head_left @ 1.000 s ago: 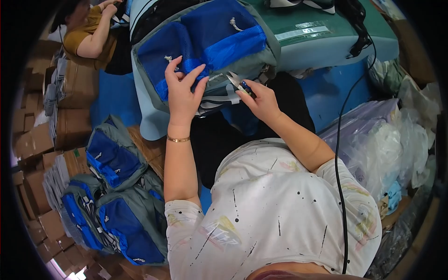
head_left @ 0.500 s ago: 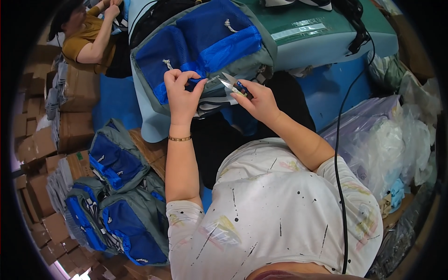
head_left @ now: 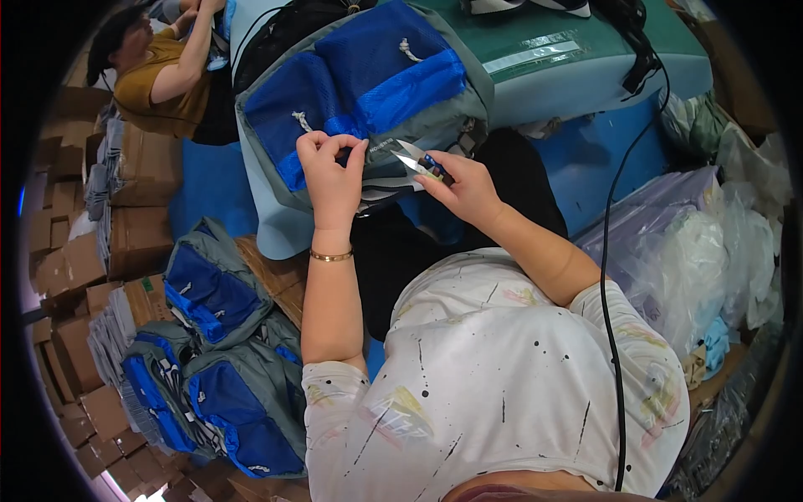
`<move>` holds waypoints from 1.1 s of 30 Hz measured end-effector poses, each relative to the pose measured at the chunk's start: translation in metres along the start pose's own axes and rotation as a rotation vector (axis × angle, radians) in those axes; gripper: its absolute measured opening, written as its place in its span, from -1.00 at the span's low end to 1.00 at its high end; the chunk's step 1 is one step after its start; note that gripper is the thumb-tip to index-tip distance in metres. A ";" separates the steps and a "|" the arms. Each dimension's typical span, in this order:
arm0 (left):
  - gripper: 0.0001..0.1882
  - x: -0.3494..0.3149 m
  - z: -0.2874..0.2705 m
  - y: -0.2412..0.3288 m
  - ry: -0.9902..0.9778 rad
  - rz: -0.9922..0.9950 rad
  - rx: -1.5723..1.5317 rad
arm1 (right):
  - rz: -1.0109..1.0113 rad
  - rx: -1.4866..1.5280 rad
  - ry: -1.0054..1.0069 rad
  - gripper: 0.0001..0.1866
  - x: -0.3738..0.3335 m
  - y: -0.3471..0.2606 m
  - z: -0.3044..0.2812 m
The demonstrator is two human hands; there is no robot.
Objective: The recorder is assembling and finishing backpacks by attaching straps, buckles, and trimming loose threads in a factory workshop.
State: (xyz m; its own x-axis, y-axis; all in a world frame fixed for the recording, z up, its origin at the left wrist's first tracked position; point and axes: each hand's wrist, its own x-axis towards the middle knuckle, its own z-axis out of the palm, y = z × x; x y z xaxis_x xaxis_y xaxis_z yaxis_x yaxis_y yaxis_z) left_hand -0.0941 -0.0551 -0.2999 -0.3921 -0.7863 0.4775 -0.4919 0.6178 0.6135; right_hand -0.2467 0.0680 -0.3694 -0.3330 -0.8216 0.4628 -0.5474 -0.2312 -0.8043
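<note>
A grey backpack with blue mesh pockets (head_left: 389, 42) lies on the table in front of me. Over its lower front, my left hand (head_left: 333, 176) is closed in a pinch, thumb and index finger together. Whatever sits between those fingertips is too small to make out. To the right of it, my right hand (head_left: 464, 184) grips a pair of thread snips (head_left: 411, 159). Their two pointed blades are spread apart and point left toward the pinch, over the backpack's grey panel. White cord loops (head_left: 409, 52) hang from the pockets.
Several similar blue-and-grey backpacks (head_left: 242, 402) are piled at lower left, beside cardboard boxes (head_left: 142, 243). A co-worker in a mustard top (head_left: 159, 88) is at upper left. A black cable (head_left: 611, 251) runs down the right side, near plastic bags (head_left: 703, 251). The table (head_left: 602, 75) has rounded edges.
My left hand has shifted slightly right, its pinch rising off the bag's blue edge. The snips stay nearly in place, blades still apart. The co-worker's arm has moved.
</note>
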 end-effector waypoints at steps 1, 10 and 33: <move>-0.89 0.001 -0.002 0.002 -0.014 -0.067 -0.099 | -0.001 0.001 0.002 -0.61 0.002 0.000 0.000; -0.87 0.025 -0.013 -0.007 -0.059 0.711 0.425 | 0.100 0.196 0.081 -0.56 0.038 -0.033 -0.009; -0.89 0.018 -0.003 -0.039 0.062 0.396 0.177 | -0.170 -0.646 -0.176 -0.73 0.052 -0.060 -0.002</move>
State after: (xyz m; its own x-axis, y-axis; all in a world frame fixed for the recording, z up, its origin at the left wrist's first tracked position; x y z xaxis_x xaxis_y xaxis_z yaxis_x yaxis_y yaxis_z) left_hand -0.0802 -0.0936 -0.3135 -0.5326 -0.4839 0.6944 -0.4407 0.8590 0.2606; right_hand -0.2324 0.0404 -0.2968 -0.1026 -0.8864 0.4515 -0.9468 -0.0522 -0.3177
